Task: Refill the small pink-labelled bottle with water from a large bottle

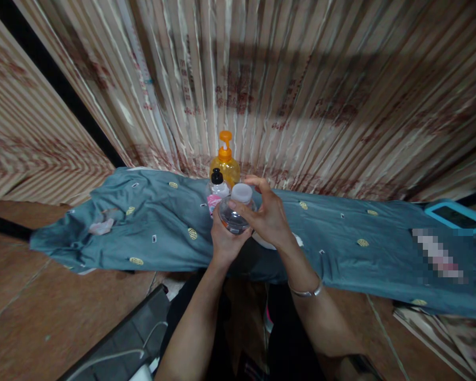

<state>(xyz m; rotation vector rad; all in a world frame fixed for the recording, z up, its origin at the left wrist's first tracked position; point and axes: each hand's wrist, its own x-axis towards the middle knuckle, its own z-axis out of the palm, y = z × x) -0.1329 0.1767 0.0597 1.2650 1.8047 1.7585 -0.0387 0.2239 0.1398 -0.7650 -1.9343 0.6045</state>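
My left hand [222, 241] holds a small clear round bottle [233, 218] from below, tilted toward me. My right hand [267, 214] wraps over the bottle from the right, its fingers at the white cap [241, 192]. Both hands hover above a teal patterned cloth [162, 227] spread over a low surface. Just behind the bottle stand a clear bottle with a black cap [217, 182] and an orange pump bottle [225, 159].
A striped curtain [281, 90] hangs close behind the cloth. A light-blue-framed tablet [458, 216] lies at the far right. A dark device with a white cable [122, 344] sits on the brown floor at lower left. My knees are under my arms.
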